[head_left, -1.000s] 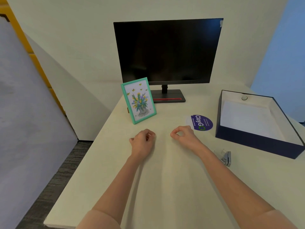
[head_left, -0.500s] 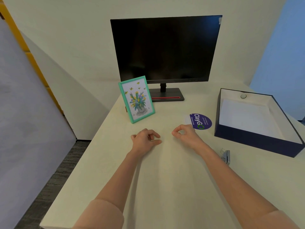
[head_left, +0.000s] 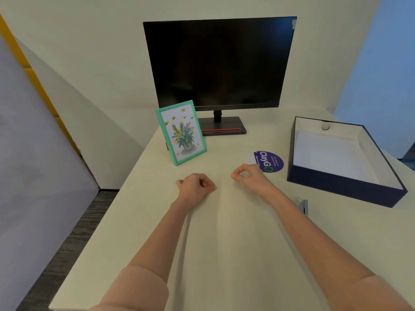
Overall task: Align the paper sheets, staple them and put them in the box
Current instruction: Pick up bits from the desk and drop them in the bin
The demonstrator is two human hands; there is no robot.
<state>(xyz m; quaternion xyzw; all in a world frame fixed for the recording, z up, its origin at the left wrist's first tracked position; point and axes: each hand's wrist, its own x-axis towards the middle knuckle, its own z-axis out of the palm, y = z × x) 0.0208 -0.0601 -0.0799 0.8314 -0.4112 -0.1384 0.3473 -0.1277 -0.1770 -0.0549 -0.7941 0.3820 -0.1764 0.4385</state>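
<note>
A pale cream desk (head_left: 224,254) fills the middle of the view. At far left a grey panel (head_left: 33,153) edged in yellow leans away, with dark carpet floor (head_left: 74,243) below it. An off-white wall (head_left: 101,52) stands behind, and a blue wall (head_left: 381,63) closes the right side. Both pink sleeves (head_left: 139,290) are cut off by the lower edge. The stapler (head_left: 303,206) is half hidden behind the right forearm, so only its grey end shows. The small print on the purple sticker (head_left: 270,161) is too fine to read, and a small round thing (head_left: 325,127) on the box's far inner wall cannot be identified. A green picture frame (head_left: 181,132) with painted flowers stands tilted back, just in front of the foot of the dark monitor (head_left: 220,61). The left hand (head_left: 194,185) rests on the desk clenched, with nothing in it. The right hand (head_left: 250,177), near it, is curled with thumb and forefinger tips meeting in a ring, and nothing shows between them. It overlaps the near edge of the sticker. At right the navy box (head_left: 343,187) stands open, and the white paper sheets (head_left: 332,156) lie flat on its bottom.
</note>
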